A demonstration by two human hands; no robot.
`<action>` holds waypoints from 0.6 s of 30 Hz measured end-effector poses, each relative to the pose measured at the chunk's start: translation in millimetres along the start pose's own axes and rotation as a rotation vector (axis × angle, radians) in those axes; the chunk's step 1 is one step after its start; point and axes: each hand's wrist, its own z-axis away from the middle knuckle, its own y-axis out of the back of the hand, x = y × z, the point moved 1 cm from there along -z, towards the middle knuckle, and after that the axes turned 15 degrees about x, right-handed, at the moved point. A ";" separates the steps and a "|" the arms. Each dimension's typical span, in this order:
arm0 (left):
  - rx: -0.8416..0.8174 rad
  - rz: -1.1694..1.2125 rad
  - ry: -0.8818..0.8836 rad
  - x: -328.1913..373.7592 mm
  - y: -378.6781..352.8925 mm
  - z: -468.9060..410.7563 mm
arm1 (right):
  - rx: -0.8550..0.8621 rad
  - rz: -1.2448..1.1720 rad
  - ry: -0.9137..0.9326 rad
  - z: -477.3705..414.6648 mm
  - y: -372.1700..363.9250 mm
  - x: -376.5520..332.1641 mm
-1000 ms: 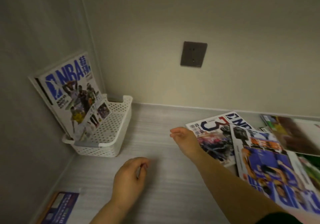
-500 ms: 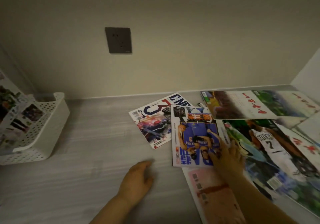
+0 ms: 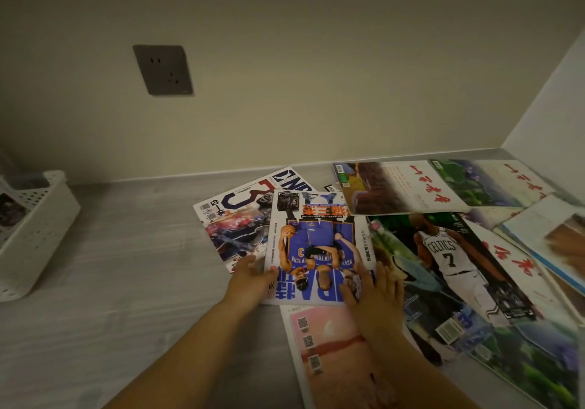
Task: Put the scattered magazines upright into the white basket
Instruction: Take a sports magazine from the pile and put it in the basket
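A white perforated basket (image 3: 34,234) is seen at the left edge, and part of a magazine cover (image 3: 9,211) is shown inside it. Well apart to the right, the other magazines are spread flat and overlapping. A blue basketball magazine (image 3: 316,244) is laid uppermost, touched at its near left edge by the left hand (image 3: 250,282) and pressed at its near right corner by the right hand (image 3: 376,298). A magazine with a large 3 (image 3: 234,218) and a pink magazine (image 3: 326,345) are partly covered by it; a Celtics magazine (image 3: 443,256) and landscape magazines (image 3: 395,187) are laid beside it.
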 end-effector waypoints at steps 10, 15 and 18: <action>-0.025 -0.084 0.043 -9.6 -14.6 1.7 | 0.006 -0.036 0.057 1.2 1.7 1.5; -0.001 0.006 -0.053 -12.4 -6.8 13.9 | 0.010 -0.101 0.008 2.4 4.0 0.1; 0.041 0.109 -0.056 -15.7 2.6 22.4 | 0.016 -0.137 -0.038 -0.1 6.8 -2.8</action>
